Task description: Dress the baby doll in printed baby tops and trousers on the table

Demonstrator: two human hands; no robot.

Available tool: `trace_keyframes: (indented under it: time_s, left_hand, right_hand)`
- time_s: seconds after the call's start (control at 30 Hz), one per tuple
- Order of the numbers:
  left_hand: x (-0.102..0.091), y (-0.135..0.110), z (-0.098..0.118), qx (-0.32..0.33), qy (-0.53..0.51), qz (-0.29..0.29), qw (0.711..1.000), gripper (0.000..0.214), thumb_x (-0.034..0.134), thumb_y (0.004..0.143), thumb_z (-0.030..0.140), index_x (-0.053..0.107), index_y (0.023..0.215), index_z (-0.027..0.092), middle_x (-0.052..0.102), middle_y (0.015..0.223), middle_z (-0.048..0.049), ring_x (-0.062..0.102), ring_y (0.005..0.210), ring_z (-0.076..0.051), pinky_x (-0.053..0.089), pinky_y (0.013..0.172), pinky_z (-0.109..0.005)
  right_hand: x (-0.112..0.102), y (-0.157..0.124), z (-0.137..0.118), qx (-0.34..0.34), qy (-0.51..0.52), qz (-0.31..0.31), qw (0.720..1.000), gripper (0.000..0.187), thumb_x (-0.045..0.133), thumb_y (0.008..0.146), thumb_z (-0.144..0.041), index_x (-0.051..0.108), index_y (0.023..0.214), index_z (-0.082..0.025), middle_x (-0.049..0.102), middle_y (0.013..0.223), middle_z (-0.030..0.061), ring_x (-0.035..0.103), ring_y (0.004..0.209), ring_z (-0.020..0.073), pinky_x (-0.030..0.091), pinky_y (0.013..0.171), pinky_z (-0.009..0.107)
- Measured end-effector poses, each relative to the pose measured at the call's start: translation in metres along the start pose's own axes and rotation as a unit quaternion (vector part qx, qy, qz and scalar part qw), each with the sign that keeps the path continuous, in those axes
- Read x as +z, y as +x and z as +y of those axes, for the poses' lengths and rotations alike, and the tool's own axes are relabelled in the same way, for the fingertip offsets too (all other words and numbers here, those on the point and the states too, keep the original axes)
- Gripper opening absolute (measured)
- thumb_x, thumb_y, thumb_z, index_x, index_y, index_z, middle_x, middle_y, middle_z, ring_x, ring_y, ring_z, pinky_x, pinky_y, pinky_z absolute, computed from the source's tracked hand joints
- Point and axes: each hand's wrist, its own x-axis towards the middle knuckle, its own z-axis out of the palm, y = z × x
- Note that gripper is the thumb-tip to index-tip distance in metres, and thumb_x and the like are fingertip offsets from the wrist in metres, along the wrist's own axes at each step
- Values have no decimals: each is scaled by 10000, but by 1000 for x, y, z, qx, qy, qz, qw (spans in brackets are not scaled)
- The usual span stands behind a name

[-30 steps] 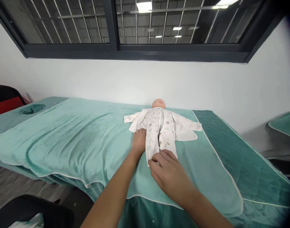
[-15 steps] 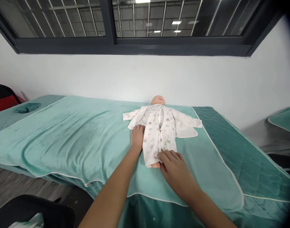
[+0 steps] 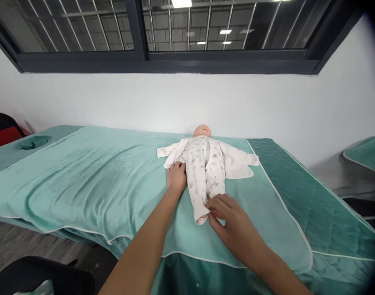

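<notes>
A baby doll (image 3: 202, 130) lies on its back on a light green blanket, its head toward the wall. It is dressed in white printed baby clothes (image 3: 197, 164), with the sleeves spread out to both sides and a gap down the front. My right hand (image 3: 228, 215) pinches the hem of the trouser leg on the left, by the doll's foot. Against the left side of the doll's hip rests my left hand (image 3: 176, 176), its fingers extended and partly at the edge of the cloth.
The light green blanket (image 3: 82, 176) covers a massage bed (image 3: 294, 196) with a face hole (image 3: 33, 142) at the left. A white wall and a dark-framed window (image 3: 162, 66) rise behind. A black chair (image 3: 42, 274) stands at the lower left.
My right hand has pulled the trouser leg's hem down and inward over the doll's foot, so the leg looks narrower and longer. My left hand has stayed at the hip.
</notes>
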Motion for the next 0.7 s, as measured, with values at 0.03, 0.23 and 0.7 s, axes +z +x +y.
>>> trace_keyframes:
  time_s: [0.03,0.23,0.7]
  left_hand:
    - [0,0,0,1,2,0,1000,294,437,924,202,651,1120,250,596,1218,-88,500,1112,-269,387,936,-409]
    - [5,3,-3,-11,6,14,1000,267,438,902,153,658,1029,235,617,1185,-70,518,1077,-253,400,912,-393]
    - [3,13,-3,-42,4,33,999,277,397,934,204,662,1017,211,641,1100,-91,549,1026,-259,412,897,-402]
  right_hand:
    - [-1,-1,5,-3,5,-8,1000,144,512,905,-112,569,940,-240,613,930,18,566,900,195,441,829,356]
    - [-14,-16,68,106,32,8,994,305,594,848,-185,537,1139,-256,598,1148,47,612,1011,198,520,844,336]
    - [-13,-11,45,55,55,-6,997,73,496,949,-215,540,891,-224,558,824,-5,547,740,145,436,687,273]
